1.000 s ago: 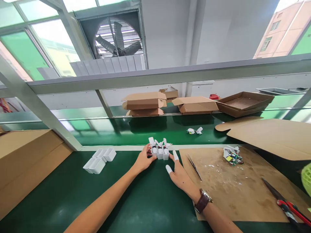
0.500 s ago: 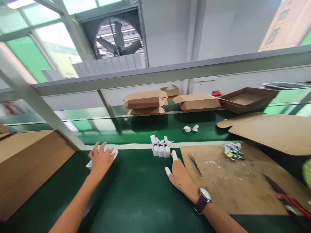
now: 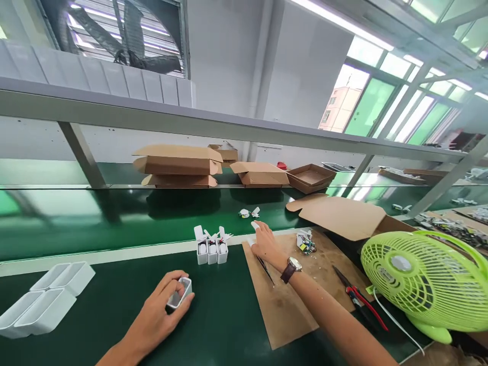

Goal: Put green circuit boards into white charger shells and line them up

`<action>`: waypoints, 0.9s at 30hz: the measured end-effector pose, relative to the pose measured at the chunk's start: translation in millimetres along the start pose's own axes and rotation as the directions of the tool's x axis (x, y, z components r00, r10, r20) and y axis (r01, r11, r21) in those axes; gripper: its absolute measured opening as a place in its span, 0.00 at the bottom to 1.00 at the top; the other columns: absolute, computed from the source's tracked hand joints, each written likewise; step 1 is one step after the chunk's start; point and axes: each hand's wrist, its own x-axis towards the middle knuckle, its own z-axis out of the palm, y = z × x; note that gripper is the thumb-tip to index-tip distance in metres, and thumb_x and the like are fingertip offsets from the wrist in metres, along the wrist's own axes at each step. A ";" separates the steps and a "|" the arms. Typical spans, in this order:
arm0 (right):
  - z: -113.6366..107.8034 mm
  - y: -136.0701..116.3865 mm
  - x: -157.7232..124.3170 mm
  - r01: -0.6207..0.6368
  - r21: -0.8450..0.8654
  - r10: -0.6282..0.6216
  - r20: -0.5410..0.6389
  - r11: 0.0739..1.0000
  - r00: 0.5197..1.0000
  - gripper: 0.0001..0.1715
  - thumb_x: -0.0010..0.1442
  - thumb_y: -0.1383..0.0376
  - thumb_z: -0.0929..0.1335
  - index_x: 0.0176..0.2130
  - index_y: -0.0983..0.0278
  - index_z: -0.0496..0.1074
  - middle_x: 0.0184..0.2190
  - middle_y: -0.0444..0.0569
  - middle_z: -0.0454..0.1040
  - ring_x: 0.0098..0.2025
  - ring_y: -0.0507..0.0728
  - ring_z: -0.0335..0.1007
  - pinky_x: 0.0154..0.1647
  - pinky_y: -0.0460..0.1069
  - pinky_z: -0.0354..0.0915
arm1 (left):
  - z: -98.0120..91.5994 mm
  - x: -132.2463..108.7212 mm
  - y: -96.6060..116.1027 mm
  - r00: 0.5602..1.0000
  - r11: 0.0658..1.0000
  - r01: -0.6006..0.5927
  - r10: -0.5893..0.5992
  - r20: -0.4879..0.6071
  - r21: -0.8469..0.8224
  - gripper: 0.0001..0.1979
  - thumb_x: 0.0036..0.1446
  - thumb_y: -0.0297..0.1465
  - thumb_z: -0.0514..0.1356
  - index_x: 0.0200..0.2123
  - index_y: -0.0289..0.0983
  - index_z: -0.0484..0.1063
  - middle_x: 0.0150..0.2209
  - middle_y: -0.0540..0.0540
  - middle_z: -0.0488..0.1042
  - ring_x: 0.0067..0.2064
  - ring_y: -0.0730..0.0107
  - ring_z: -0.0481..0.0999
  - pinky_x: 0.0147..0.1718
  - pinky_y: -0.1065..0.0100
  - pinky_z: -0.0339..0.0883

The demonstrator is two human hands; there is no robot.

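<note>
My left hand is closed on a small white open-topped plastic case, low over the green work surface. My right hand reaches forward above the tweezers, with white covers on its thumb and index fingertips. Those fingers are apart, with nothing between them. Just beyond its fingertips, two small white parts lie on the green belt. Between the hands stands a row of three white cases with parts inside and white pieces sticking up. More white cases are grouped at the left.
Brown paper at the right bears a pile of small circuit parts and red-handled pliers. A green fan stands beside it. Cardboard boxes line the ledge behind the belt, and a cardboard flap juts out at the right.
The view has turned right. My left hand has come nearer the row of cases with a white case in it. My right hand has moved from beside the row towards the two white parts.
</note>
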 end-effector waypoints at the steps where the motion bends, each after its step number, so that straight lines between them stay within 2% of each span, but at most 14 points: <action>1: 0.9 4.2 11.5 -0.008 -0.017 0.008 0.006 1.000 1.000 0.32 0.60 0.73 0.65 0.63 0.70 0.66 0.68 0.66 0.63 0.72 0.68 0.53 0.70 0.66 0.55 | 2.6 -2.5 -2.3 1.000 1.000 0.005 -0.005 0.021 -0.013 0.10 0.63 0.40 0.60 0.32 0.43 0.71 0.46 0.45 0.79 0.40 0.66 0.83 0.36 0.70 0.77; 3: 6.7 7.5 35.6 -0.017 -0.045 0.018 0.018 0.999 1.000 0.31 0.61 0.72 0.66 0.64 0.69 0.66 0.68 0.64 0.63 0.73 0.68 0.52 0.71 0.66 0.54 | 6.3 -7.2 -6.8 0.996 0.999 0.021 -0.018 0.092 -0.035 0.09 0.62 0.42 0.62 0.38 0.44 0.74 0.49 0.44 0.78 0.44 0.63 0.82 0.41 0.68 0.78; 7: 27.1 -1.1 82.5 -0.039 -0.072 0.042 0.037 0.997 0.998 0.22 0.64 0.70 0.69 0.57 0.69 0.72 0.68 0.63 0.64 0.73 0.69 0.51 0.72 0.67 0.50 | 7.1 -12.5 -9.7 0.975 0.989 0.125 -0.107 0.196 -0.084 0.15 0.58 0.46 0.67 0.45 0.46 0.76 0.55 0.42 0.76 0.52 0.57 0.80 0.47 0.65 0.78; 11: 40.7 -13.5 116.8 -0.094 -0.033 0.095 0.011 0.995 0.995 0.22 0.68 0.58 0.71 0.58 0.63 0.71 0.64 0.55 0.68 0.64 0.67 0.65 0.65 0.69 0.62 | 0.6 -12.0 -8.9 0.961 0.976 0.164 -0.125 0.248 -0.141 0.20 0.56 0.47 0.69 0.49 0.47 0.75 0.59 0.40 0.74 0.54 0.55 0.80 0.47 0.63 0.79; 15: 30.6 -12.3 125.2 -0.163 0.070 0.166 -0.035 0.984 0.986 0.19 0.68 0.57 0.71 0.54 0.65 0.73 0.55 0.54 0.75 0.54 0.63 0.74 0.57 0.64 0.70 | -4.5 -12.2 -10.5 0.957 0.978 0.156 -0.115 0.265 -0.141 0.23 0.59 0.43 0.68 0.57 0.48 0.72 0.62 0.40 0.73 0.57 0.54 0.78 0.52 0.62 0.78; 18: 5.6 -3.2 107.1 -0.191 0.182 0.208 -0.084 0.965 0.974 0.17 0.69 0.58 0.66 0.52 0.65 0.75 0.49 0.56 0.78 0.49 0.63 0.77 0.53 0.61 0.72 | -3.3 -13.7 -12.0 0.964 0.981 0.127 -0.086 0.251 -0.150 0.25 0.61 0.38 0.65 0.61 0.47 0.68 0.63 0.39 0.71 0.59 0.54 0.77 0.56 0.59 0.75; 22: -27.9 -1.0 52.2 -0.187 0.359 0.226 -0.070 0.914 0.972 0.29 0.70 0.52 0.57 0.56 0.66 0.73 0.36 0.53 0.81 0.36 0.61 0.79 0.34 0.55 0.75 | 0.2 -13.3 -11.1 0.977 0.979 0.089 -0.051 0.208 -0.181 0.23 0.62 0.32 0.63 0.60 0.46 0.67 0.61 0.39 0.71 0.58 0.55 0.76 0.56 0.58 0.74; 24: -30.1 -11.8 17.5 -0.198 0.466 0.214 0.018 0.862 0.977 0.33 0.70 0.47 0.56 0.56 0.66 0.73 0.27 0.49 0.78 0.27 0.59 0.76 0.25 0.51 0.71 | 0.5 -12.3 -9.1 0.982 0.979 0.082 -0.048 0.181 -0.185 0.23 0.61 0.32 0.63 0.59 0.45 0.67 0.59 0.39 0.72 0.56 0.55 0.77 0.57 0.57 0.73; 27: -12.1 -43.2 -29.2 -0.255 0.621 0.124 0.246 0.742 0.961 0.31 0.68 0.45 0.59 0.53 0.63 0.75 0.23 0.45 0.76 0.21 0.57 0.73 0.18 0.48 0.66 | -1.5 -12.0 -5.1 0.983 0.981 0.098 -0.069 0.168 -0.169 0.26 0.60 0.33 0.64 0.61 0.43 0.65 0.57 0.39 0.73 0.54 0.55 0.77 0.56 0.55 0.73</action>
